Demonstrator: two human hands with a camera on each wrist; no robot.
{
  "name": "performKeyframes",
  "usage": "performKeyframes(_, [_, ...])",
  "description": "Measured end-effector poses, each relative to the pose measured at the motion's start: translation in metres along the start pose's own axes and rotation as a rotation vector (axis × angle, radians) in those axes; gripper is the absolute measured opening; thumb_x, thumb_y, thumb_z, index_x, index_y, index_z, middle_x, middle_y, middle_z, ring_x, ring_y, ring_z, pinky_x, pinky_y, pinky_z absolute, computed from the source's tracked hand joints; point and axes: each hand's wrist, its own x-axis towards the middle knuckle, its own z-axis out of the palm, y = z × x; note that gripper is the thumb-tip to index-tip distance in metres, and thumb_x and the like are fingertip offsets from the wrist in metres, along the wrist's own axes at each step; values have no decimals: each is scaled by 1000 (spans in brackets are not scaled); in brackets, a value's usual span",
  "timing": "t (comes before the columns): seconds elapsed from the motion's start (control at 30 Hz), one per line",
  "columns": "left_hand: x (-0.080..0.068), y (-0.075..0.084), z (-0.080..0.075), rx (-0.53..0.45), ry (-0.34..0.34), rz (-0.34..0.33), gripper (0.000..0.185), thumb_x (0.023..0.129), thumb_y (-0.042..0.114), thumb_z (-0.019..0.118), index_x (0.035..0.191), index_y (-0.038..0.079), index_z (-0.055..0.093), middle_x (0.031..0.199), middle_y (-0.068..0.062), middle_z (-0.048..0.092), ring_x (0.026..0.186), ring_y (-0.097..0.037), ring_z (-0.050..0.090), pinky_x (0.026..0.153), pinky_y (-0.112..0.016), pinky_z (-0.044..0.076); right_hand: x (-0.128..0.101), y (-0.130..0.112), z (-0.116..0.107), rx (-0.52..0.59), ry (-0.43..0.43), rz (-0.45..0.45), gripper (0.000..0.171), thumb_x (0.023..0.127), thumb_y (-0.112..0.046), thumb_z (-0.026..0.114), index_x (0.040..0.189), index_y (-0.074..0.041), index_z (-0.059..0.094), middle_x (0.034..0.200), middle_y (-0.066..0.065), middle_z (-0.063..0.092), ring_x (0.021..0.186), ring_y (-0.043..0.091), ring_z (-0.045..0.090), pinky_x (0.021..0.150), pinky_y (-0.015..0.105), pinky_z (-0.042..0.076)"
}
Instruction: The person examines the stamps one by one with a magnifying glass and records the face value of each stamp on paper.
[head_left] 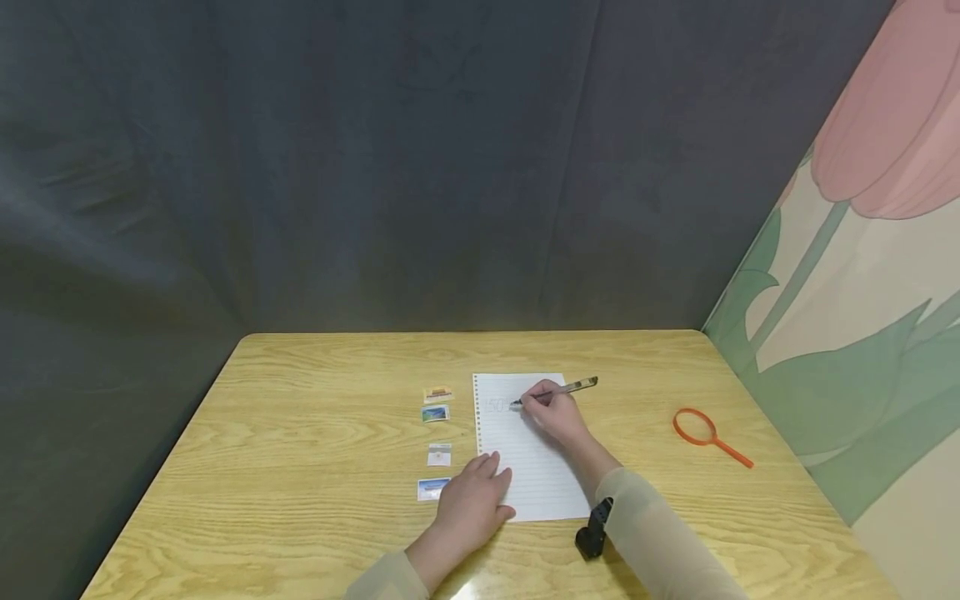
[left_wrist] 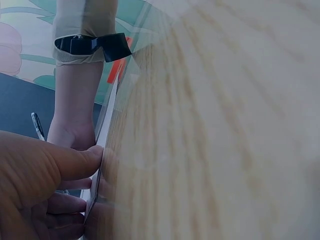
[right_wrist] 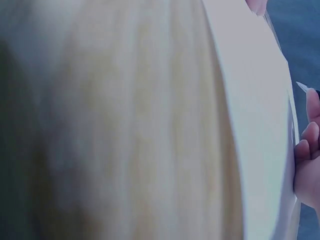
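Paper under flat left hand, right hand pinching pen on it

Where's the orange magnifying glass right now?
In the head view, the orange magnifying glass lies flat on the wooden table, to the right of the lined paper and the right hand, near the table's right edge.
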Motion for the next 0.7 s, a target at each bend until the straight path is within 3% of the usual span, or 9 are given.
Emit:
performKeyframes(0.23, [0,0,2,2,-3,7,54,85,44,74,129,14,67,142,-12,55,129,-27,51,94,-38,53,-3,-2,-16,113,-54,6,10,99,-16,62,106,-9,63,87,5,70,79,18,66,64,23,51])
performKeyframes(0.47, [0,-1,0,13,-9,4,54,85,46,73,130,15,67,143,-11,54,130,-27,51,95,-38,53,-8,-2,-46,112,-122,-99,20,100,-10,58,119,-2,62,98,12,73,91,20,67,74,23,53])
performKeyframes(0.6, [0,-1,1,17,-19,2,54,85,47,72,130,16,67,143,-10,54,130,-26,51,95,-37,53,-13,3,-64,289,-208,-191,28,101,-1,52,125,14,54,111,19,70,95,11,65,76,18,53])
performKeyframes(0.7, [1,0,1,15,-27,-4,54,85,47,72,130,17,67,144,-9,53,130,-26,50,95,-37,53,-17,7,-75,545,-307,-268,33,101,9,42,130,26,40,116,17,69,95,9,65,77,19,53])
